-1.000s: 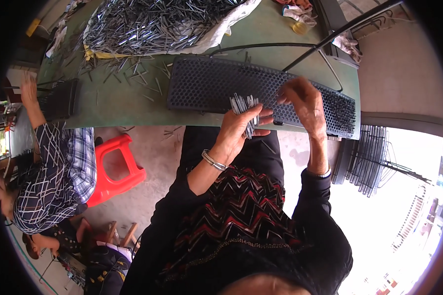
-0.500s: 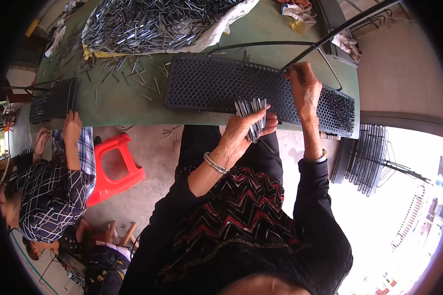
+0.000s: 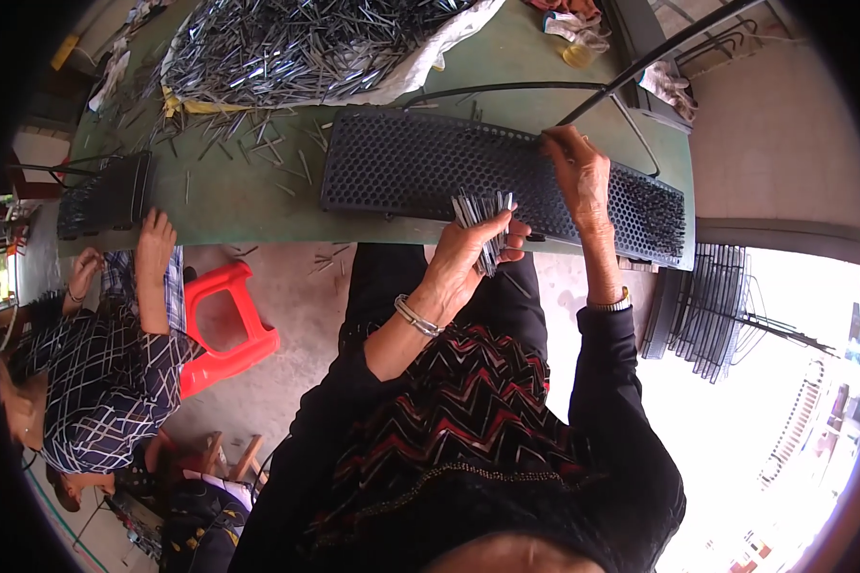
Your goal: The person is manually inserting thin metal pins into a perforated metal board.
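A dark perforated panel [image 3: 420, 158] lies on the green table, full of rows of round holes. Thin dark pieces stand in the holes at its right end. In front of its near edge, my left hand [image 3: 456, 263] is closed around a bundle of slim metal rods [image 3: 485, 215], their ends sticking up past the thumb. Over the panel's right half, my right hand [image 3: 583, 180] has its fingers bent and pinched down at the far edge. Whatever sits between those fingertips is hidden.
A heap of loose rods [image 3: 287, 48] lies on a white sheet at the back, with several strewn nearby. A black bar [image 3: 659, 62] slants over the table. At left, a co-worker's hand [image 3: 155, 248] is near another panel [image 3: 110, 196]. A red stool [image 3: 229, 363] stands below.
My right hand has shifted slightly left over the panel. My left hand and its rods have barely moved. The co-worker's near hand has moved a little off the other panel's edge.
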A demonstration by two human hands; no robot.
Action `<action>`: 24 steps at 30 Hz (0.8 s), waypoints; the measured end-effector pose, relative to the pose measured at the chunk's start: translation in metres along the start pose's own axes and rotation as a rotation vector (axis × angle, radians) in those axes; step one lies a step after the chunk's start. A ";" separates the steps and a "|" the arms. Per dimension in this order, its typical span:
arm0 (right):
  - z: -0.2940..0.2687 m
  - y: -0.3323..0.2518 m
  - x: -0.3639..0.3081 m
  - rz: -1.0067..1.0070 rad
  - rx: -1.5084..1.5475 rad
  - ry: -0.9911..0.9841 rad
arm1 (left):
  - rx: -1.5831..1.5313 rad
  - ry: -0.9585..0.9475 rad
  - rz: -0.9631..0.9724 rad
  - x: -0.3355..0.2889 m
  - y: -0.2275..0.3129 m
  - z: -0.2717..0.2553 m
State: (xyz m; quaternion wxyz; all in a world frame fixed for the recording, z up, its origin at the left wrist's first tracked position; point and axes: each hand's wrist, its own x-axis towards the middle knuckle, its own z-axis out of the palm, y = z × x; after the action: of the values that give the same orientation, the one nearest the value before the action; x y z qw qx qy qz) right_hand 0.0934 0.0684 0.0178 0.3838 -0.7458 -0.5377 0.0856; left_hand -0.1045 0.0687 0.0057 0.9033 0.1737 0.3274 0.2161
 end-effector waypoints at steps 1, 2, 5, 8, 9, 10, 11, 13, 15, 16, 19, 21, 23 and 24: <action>0.001 -0.002 -0.001 -0.025 -0.021 0.028 | -0.009 0.008 0.007 0.000 -0.001 0.000; 0.002 -0.003 -0.001 -0.025 -0.023 0.030 | -0.018 0.017 0.015 0.000 -0.001 0.000; 0.003 -0.005 -0.003 -0.056 -0.108 0.114 | -0.033 0.014 0.032 -0.001 0.000 0.001; 0.004 -0.004 -0.005 -0.012 -0.264 0.137 | -0.057 0.021 0.025 -0.002 0.003 0.003; 0.005 0.001 -0.006 -0.003 -0.303 0.127 | -0.057 0.021 0.023 -0.002 0.004 0.003; 0.006 0.000 -0.006 0.003 -0.340 0.116 | -0.052 0.022 0.030 -0.001 0.004 0.003; 0.006 -0.001 -0.008 0.003 -0.340 0.115 | -0.046 0.023 0.038 -0.001 0.005 0.003; 0.002 -0.009 -0.014 0.035 -0.216 0.150 | -0.023 0.040 0.035 -0.001 0.004 0.004; -0.012 -0.024 -0.017 0.166 0.022 -0.075 | -0.003 0.066 0.043 -0.004 0.004 0.003; -0.022 -0.033 -0.021 0.301 0.252 -0.293 | 0.006 0.057 0.059 -0.006 0.004 0.004; -0.026 -0.045 -0.040 0.355 0.526 -0.459 | 0.034 0.033 0.076 -0.006 0.001 0.009; -0.028 -0.048 -0.044 0.428 0.648 -0.526 | 0.053 0.023 0.080 -0.009 0.000 0.013; -0.031 -0.045 -0.045 0.412 0.615 -0.539 | 0.092 0.033 0.094 -0.011 0.000 0.015; -0.033 -0.043 -0.045 0.398 0.579 -0.554 | 0.095 0.034 0.095 -0.011 0.000 0.015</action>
State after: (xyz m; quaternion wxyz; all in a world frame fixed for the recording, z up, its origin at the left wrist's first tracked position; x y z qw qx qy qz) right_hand 0.0608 0.0193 0.0563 0.3944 -0.6455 -0.4202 0.5012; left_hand -0.1021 0.0603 0.0220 0.8771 0.2281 0.3440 0.2456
